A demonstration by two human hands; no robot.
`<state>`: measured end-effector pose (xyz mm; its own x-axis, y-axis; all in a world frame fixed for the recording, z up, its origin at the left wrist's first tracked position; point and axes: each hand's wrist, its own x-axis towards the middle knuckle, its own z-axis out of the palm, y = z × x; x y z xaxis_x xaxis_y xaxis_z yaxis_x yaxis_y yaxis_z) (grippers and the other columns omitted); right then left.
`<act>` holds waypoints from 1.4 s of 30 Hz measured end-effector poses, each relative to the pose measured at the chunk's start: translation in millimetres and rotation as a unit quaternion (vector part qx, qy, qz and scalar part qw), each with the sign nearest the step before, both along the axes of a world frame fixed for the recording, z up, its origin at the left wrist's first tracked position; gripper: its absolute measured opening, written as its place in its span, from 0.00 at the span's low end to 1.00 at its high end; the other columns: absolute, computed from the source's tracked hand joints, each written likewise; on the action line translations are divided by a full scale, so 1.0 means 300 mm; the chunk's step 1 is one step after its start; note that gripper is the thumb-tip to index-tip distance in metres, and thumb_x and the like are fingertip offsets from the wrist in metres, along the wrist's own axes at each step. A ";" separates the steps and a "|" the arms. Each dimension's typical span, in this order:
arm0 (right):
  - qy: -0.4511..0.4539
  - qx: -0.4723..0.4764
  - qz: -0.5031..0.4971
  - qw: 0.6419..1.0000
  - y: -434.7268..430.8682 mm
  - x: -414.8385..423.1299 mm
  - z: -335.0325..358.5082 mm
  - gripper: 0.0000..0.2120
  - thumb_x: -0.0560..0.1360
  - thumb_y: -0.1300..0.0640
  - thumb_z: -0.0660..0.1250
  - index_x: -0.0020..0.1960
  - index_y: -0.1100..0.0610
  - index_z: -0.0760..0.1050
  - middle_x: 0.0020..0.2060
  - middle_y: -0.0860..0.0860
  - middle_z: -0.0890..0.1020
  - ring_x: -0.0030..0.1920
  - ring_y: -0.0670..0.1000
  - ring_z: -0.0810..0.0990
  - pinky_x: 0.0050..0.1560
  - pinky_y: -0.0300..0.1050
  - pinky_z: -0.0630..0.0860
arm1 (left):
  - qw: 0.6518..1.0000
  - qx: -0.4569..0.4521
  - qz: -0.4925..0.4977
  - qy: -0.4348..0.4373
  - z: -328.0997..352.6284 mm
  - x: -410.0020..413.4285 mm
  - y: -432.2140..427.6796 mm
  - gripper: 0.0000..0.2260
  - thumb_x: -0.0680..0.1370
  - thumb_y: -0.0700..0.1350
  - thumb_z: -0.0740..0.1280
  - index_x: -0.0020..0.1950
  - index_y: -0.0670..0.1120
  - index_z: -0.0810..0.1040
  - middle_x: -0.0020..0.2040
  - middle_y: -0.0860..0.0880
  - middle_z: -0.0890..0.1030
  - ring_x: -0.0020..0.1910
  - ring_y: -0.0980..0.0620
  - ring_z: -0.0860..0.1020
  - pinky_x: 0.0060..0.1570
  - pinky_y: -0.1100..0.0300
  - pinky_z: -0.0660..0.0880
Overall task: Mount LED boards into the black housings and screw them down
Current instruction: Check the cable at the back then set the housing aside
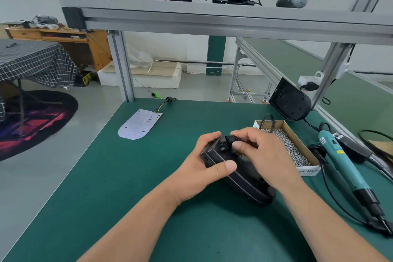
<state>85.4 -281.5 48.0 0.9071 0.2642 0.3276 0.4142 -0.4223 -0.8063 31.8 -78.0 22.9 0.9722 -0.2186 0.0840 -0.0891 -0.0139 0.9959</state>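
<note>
A black housing (240, 181) lies on the green mat at centre right. My left hand (209, 162) grips its far left end, thumb on its top edge. My right hand (258, 153) covers its far end, and its fingers pinch a small black grommet (228, 141) at the housing's tip. A white LED board (139, 124) with a yellow and black lead lies flat at the far left of the mat, apart from both hands. A second black housing (290, 100) leans against the frame post at the far right.
An open cardboard box of silver screws (291, 149) sits just right of my hands. A teal electric screwdriver (342, 164) with its cable lies at the right edge of the table (127, 187). Aluminium frame posts and an overhead shelf stand behind.
</note>
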 end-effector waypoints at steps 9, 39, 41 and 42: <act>-0.034 0.019 -0.005 0.999 0.009 -0.013 0.021 0.17 0.78 0.59 0.76 0.55 0.36 0.84 0.48 0.36 0.87 0.50 0.39 0.85 0.56 0.34 0.77 | 0.999 -0.037 -0.014 0.009 -0.008 0.002 -0.006 0.37 0.71 0.46 0.79 0.77 0.55 0.66 0.71 0.52 0.79 0.67 0.54 0.80 0.68 0.57 0.76; -0.128 -0.115 0.051 0.984 0.002 0.010 0.038 0.15 0.82 0.65 0.69 0.64 0.53 0.85 0.45 0.42 0.83 0.50 0.43 0.82 0.50 0.32 0.72 | 1.000 -0.015 -0.010 0.004 -0.010 -0.006 0.005 0.32 0.75 0.43 0.76 0.76 0.54 0.67 0.68 0.55 0.81 0.65 0.58 0.80 0.63 0.62 0.76; -0.101 -0.106 0.060 0.987 0.013 0.010 0.039 0.14 0.82 0.65 0.68 0.64 0.54 0.85 0.46 0.44 0.82 0.51 0.44 0.81 0.52 0.35 0.73 | 1.000 -0.017 -0.013 -0.001 -0.010 -0.006 0.005 0.32 0.74 0.43 0.75 0.75 0.54 0.67 0.69 0.53 0.79 0.64 0.60 0.80 0.62 0.63 0.76; -0.082 -0.096 0.062 0.990 0.019 0.008 0.039 0.14 0.83 0.65 0.68 0.64 0.54 0.85 0.47 0.45 0.82 0.51 0.44 0.81 0.53 0.35 0.73 | 1.000 -0.020 -0.015 -0.001 -0.008 -0.007 0.003 0.32 0.74 0.43 0.75 0.75 0.53 0.67 0.70 0.51 0.78 0.64 0.60 0.79 0.61 0.63 0.76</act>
